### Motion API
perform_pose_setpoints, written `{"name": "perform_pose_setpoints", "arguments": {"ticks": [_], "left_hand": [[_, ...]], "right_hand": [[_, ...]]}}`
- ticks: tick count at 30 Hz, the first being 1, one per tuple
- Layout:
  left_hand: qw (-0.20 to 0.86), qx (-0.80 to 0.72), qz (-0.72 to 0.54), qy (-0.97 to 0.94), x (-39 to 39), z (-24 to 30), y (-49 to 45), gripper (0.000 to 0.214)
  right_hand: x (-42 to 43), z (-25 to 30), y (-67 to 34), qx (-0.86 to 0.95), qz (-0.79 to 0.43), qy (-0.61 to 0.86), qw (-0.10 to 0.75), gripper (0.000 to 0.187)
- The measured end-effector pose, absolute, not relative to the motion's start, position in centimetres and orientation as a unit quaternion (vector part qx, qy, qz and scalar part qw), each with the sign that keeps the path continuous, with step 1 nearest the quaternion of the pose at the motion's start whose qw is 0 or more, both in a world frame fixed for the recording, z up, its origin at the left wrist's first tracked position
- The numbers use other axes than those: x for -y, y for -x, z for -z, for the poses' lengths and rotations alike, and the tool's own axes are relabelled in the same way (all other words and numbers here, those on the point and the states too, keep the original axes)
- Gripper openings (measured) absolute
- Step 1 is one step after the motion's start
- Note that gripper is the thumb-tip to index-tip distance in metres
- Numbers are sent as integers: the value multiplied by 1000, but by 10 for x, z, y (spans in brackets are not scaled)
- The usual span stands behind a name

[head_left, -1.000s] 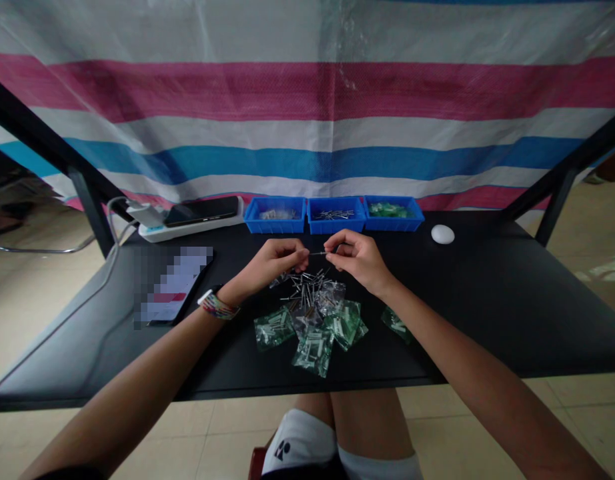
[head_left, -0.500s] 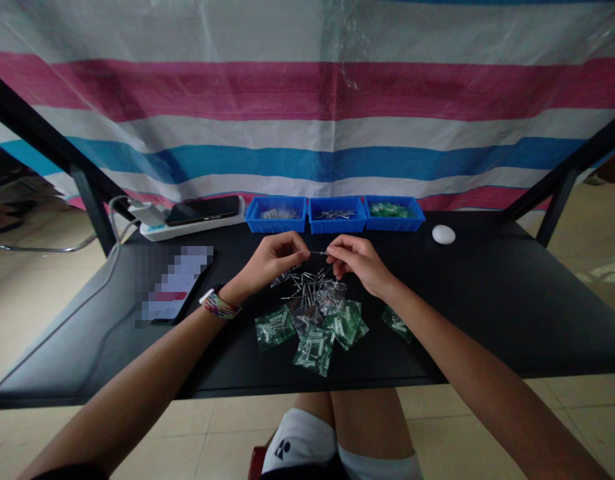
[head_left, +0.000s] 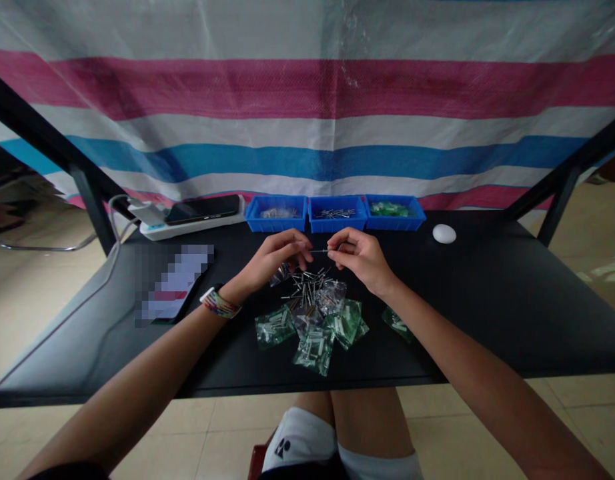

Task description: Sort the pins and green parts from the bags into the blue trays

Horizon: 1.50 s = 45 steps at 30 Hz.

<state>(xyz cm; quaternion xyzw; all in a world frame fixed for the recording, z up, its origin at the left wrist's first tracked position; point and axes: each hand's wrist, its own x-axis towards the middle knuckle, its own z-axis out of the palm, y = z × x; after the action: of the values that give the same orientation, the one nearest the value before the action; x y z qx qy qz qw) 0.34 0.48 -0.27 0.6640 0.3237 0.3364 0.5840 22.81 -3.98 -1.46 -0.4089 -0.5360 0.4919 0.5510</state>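
Between my two hands runs a thin metal pin (head_left: 318, 251) with a slightly thicker part near its right end. My left hand (head_left: 286, 251) is closed, its fingertips at the pin's left end. Thumb and fingers of my right hand (head_left: 356, 257) pinch the right end. Just below lies a loose heap of similar metal pins (head_left: 307, 287). Small clear bags (head_left: 332, 297) lie against the heap. Nearer the front edge are several green-tinted bags (head_left: 315, 350) with pale pieces inside.
Three blue bins stand at the back: clear bags in the left bin (head_left: 276, 225), pins in the middle bin (head_left: 337, 225), green bags in the right bin (head_left: 395, 224). A power strip (head_left: 157, 233) and phone (head_left: 175, 287) lie left, a white mouse (head_left: 444, 233) right.
Both hands have shifted slightly, and their fingers have changed position around the pin. The pin stays level between them. The heap, bags and bins have not moved.
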Motion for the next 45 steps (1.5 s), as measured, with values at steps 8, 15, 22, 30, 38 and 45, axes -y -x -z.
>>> {"name": "perform_pose_setpoints", "arguments": {"ticks": [8,15,22,30,38,45], "left_hand": [[576,-312,-338,-676,-5,2,-6,35],[571,-316,-340,-677,-4,3,-6,32],[567,-329,-379,-653,-7,6,-8,39],[544,-322,-430,-644,-7,7,-9,42],[535,-309,-441,-652,-3,1,-10,45],[539,-302,-428,-660,-1,-1,-11,47]], "right_hand": [[41,16,-228,567,-471,405,541,24],[41,17,-228,580,-459,411,533,22],[42,14,-230,559,-470,422,538,30],[42,17,-229,505,-561,431,495,37],[43,17,-227,506,-577,428,477,42],[43,14,-227,502,-562,432,496,28]]}}
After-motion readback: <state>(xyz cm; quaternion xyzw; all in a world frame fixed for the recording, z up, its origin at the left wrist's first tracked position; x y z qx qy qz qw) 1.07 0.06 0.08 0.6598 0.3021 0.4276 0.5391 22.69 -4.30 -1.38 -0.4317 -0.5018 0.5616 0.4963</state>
